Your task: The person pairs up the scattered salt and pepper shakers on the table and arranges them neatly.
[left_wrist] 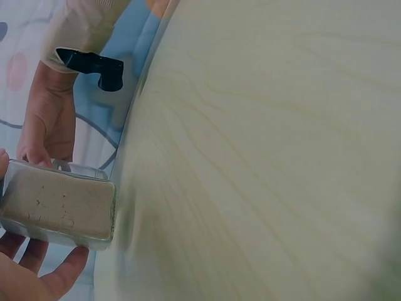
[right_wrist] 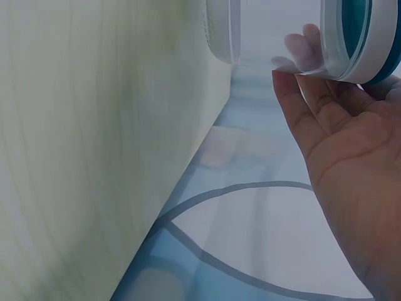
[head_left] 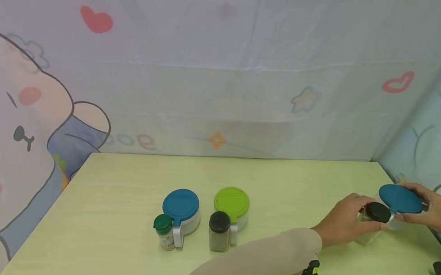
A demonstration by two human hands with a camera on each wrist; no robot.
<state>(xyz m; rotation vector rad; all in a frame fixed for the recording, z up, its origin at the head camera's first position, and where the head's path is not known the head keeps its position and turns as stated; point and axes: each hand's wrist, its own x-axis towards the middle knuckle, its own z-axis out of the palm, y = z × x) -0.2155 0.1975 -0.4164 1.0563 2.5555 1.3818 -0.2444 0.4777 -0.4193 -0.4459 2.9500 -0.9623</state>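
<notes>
At the table's far right corner, my left hand [head_left: 342, 221] grips a square glass jar [left_wrist: 59, 204] with a black lid [head_left: 378, 212]. Light brown powder shows through its glass in the left wrist view. Right beside it, my right hand [head_left: 438, 212] holds a round clear canister [right_wrist: 281, 31] by its sides, near the blue lid [head_left: 400, 199]. In the head view the two containers overlap, so I cannot tell whether they touch. Both appear to be held above or at the table surface [head_left: 272, 184]; their bases are partly hidden.
Mid-table stand a blue-lidded canister [head_left: 181, 204] with a small green-capped shaker [head_left: 166, 235] in front, and a lime-lidded canister [head_left: 231, 202] with a black-lidded jar [head_left: 219, 239] in front. Printed cloth [head_left: 274, 93] hangs behind the table and along its right side.
</notes>
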